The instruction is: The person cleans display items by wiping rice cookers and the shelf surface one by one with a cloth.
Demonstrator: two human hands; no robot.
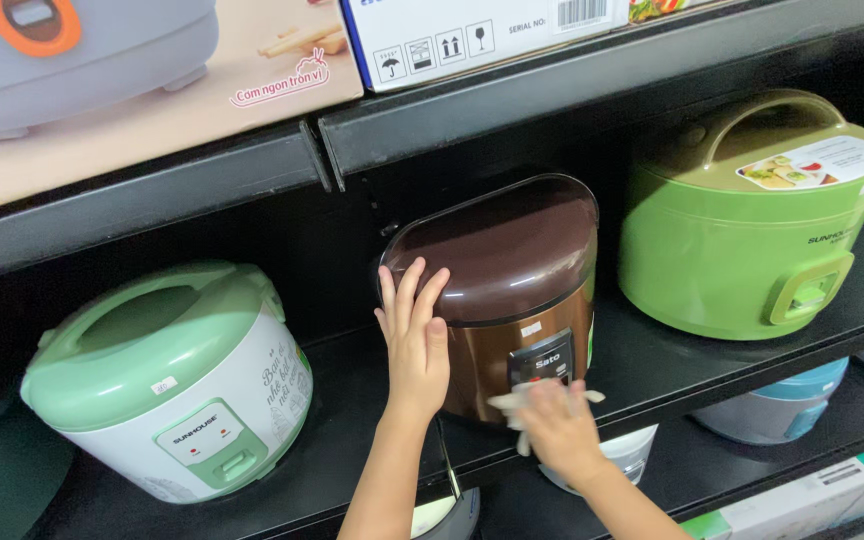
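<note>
A brown rice cooker (512, 270) with a dark glossy lid stands in the middle of a black shelf (672, 370). My left hand (414, 335) lies flat against the cooker's left side, fingers spread and pointing up. My right hand (557, 425) presses a white cloth (512, 405) against the lower front of the cooker, just below its control panel.
A pale green and white rice cooker (167, 385) sits to the left. A bright green one (752, 225) sits to the right. Cardboard boxes (152, 90) rest on the shelf above. More cookers (782, 410) and boxes show on the shelf below.
</note>
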